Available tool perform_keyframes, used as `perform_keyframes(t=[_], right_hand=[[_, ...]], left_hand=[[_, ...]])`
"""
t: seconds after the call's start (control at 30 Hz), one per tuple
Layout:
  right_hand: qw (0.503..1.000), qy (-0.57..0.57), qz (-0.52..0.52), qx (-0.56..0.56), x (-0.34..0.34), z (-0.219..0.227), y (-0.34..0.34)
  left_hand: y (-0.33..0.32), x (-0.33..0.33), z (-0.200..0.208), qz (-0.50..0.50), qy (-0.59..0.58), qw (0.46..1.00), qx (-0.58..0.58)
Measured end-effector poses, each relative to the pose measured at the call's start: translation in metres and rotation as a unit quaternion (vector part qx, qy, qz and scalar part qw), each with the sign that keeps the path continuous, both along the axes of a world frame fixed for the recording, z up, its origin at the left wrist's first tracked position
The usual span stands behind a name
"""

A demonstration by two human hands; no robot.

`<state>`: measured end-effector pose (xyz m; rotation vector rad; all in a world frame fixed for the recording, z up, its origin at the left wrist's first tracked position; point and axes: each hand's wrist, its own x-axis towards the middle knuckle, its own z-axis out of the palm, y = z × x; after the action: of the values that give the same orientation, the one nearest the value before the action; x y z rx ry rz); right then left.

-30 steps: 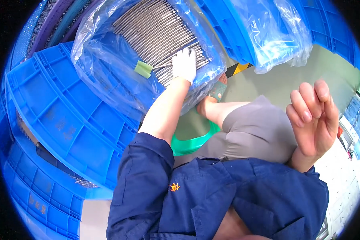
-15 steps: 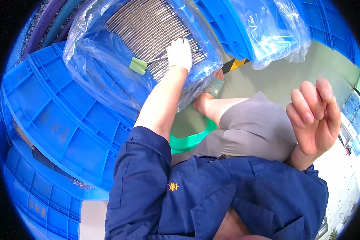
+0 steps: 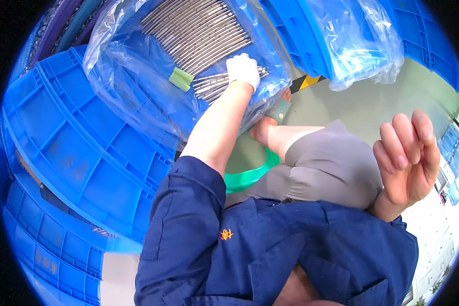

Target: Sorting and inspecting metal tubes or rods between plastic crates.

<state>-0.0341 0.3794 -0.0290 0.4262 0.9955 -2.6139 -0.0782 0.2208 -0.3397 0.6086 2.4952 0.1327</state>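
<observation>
A white-gloved hand, my left hand (image 3: 243, 70), is curled down over a small group of thin metal rods (image 3: 211, 87) in a bin lined with clear plastic (image 3: 132, 69). Its fingertips are hidden beneath it. A bare strip of blue lining parts this group from the larger row of metal rods (image 3: 196, 33) just beyond. Near the left ends of the rods lies a green piece of tape or paper (image 3: 181, 79). At the right, my bare right hand (image 3: 407, 160) is raised away from everything, palm showing, fingers loosely bent and holding nothing.
Large blue plastic crates (image 3: 81, 148) stand at the left, and another blue crate (image 3: 296, 35) with a plastic liner stands at the upper right. Black-and-yellow tape (image 3: 307, 82) marks the floor. A green rounded object (image 3: 252, 176) sits by my leg.
My left hand has shifted slightly right in the picture, and the group of rods under it now lies apart from the larger row. My right hand has barely moved.
</observation>
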Motion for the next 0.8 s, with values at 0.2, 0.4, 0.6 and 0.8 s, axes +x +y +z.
perform_keyframes(t=[0.2,0.4,0.6,0.8], right_hand=[[1.000,-0.004,-0.004,-0.008,0.000,0.000,-0.001],[1.000,0.001,0.002,-0.008,0.001,0.000,0.001],[1.000,0.010,0.010,-0.006,0.004,0.001,0.003],[0.999,0.040,0.015,-0.031,0.008,0.003,-0.002]], left_hand=[[-0.012,0.006,-0.002,0.019,0.025,0.997,0.068],[-0.016,-0.009,0.003,0.086,-0.091,0.990,0.068],[-0.035,-0.049,0.003,0.112,-0.199,0.967,0.116],[-0.049,-0.079,0.035,0.226,-0.039,0.946,0.227]])
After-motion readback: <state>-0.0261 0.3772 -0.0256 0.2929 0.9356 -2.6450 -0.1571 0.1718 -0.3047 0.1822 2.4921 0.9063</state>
